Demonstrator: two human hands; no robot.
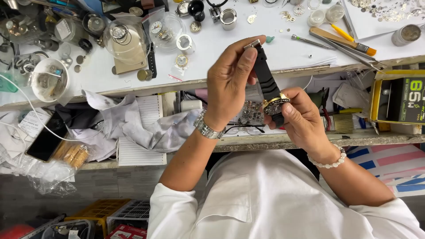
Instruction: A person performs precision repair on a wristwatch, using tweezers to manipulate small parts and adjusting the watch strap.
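Note:
I hold a wristwatch (268, 86) with a gold case and a black rubber strap up in front of me, over the open drawer. My left hand (230, 84) pinches the strap's upper end by the metal buckle. My right hand (301, 119) grips the watch case, thumb pressed on its edge. A metal bracelet sits on my left wrist, a white bead bracelet on my right.
The white workbench (248, 53) carries watch parts, a glass dome (126, 37), small cups, a white bowl (49, 79), screwdrivers and a brush (343, 40). The drawer holds a grey cloth (146, 126), lined paper, glasses and a brush. A phone (44, 141) lies left, a box (398, 99) right.

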